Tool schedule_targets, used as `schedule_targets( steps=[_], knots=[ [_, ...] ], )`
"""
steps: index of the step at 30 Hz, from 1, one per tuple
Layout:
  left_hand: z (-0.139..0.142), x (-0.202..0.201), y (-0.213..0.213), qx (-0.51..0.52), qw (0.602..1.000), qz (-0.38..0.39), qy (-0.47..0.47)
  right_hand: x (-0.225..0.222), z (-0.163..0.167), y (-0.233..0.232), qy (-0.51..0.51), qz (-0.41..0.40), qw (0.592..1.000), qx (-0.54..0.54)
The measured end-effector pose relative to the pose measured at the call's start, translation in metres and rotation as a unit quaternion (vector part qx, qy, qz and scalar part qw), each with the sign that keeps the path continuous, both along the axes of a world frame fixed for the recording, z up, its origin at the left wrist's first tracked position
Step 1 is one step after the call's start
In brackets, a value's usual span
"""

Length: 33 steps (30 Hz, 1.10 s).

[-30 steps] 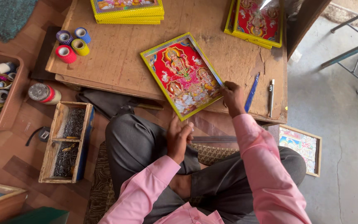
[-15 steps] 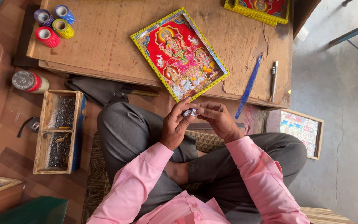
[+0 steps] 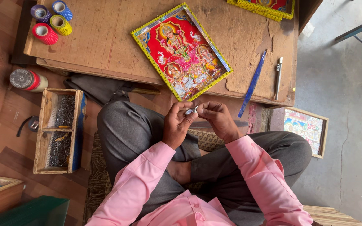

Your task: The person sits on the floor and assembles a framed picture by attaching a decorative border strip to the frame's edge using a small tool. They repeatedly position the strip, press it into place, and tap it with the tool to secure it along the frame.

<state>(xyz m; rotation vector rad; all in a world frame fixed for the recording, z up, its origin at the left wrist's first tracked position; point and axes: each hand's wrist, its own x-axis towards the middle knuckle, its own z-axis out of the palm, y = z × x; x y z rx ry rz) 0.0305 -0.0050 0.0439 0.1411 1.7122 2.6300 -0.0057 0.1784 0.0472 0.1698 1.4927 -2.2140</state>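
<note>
Left hand [image 3: 177, 123]: centre of the frame, raised over the lap, fingers curled, thumb and forefinger pinched on a small metal piece [image 3: 191, 111].

Right hand [image 3: 216, 119]: just beside the left, fingertips closed on the same metal piece from the other side; both hands meet at it, just below the near edge of the bench [image 3: 105, 46]. What the piece is cannot be told; it is too small.

Change: a second ago the right hand rested at the lower corner of the framed picture [image 3: 181, 50] and the left hung low in the lap. Both are now off the bench and joined on the metal piece, so the work has likely moved from the frame to this small part. The framed picture lies flat as before, untouched.

Pose: forearms in pink sleeves converge from the lower frame, wrists bent inward, legs crossed beneath.

Surroundings:
- Blue strip [image 3: 252, 83] and metal pen-like tool [image 3: 278, 77], right of the framed picture.
- Tape rolls [image 3: 49, 19], upper left.
- Wooden box of small dark fasteners [image 3: 59, 129], on the floor at left.
- Second picture [image 3: 304, 129], on the floor at right.
</note>
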Motion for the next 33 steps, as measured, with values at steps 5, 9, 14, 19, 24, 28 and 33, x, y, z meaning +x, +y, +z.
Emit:
schedule_targets(
  steps=[5, 9, 14, 19, 24, 28, 33],
  knots=[
    [0.001, -0.009, -0.001, -0.059, 0.996, 0.010, -0.072, -0.002, -0.006, -0.006, 0.040, -0.045, 0.996, 0.067],
    [0.012, -0.019, -0.005, -0.234, 0.971, 0.047, -0.012, -0.011, -0.011, -0.003, 0.082, -0.069, 0.989, 0.102],
    [0.016, -0.033, -0.018, -0.302, 0.947, 0.104, 0.034, -0.069, -0.008, 0.030, 0.100, -0.226, 0.950, 0.192],
    [0.002, -0.037, -0.027, -0.364, 0.921, 0.132, -0.040, -0.112, 0.000, 0.066, 0.127, -0.255, 0.875, 0.392],
    [-0.009, -0.037, -0.017, -0.401, 0.903, 0.148, -0.051, -0.117, -0.005, 0.059, 0.101, -0.249, 0.875, 0.403],
    [-0.006, -0.036, -0.014, -0.386, 0.906, 0.133, -0.113, -0.117, -0.007, 0.059, 0.109, -0.254, 0.873, 0.401],
    [0.001, -0.035, -0.015, -0.374, 0.909, 0.153, -0.107, -0.114, -0.010, 0.058, 0.117, -0.265, 0.887, 0.359]
  ],
)
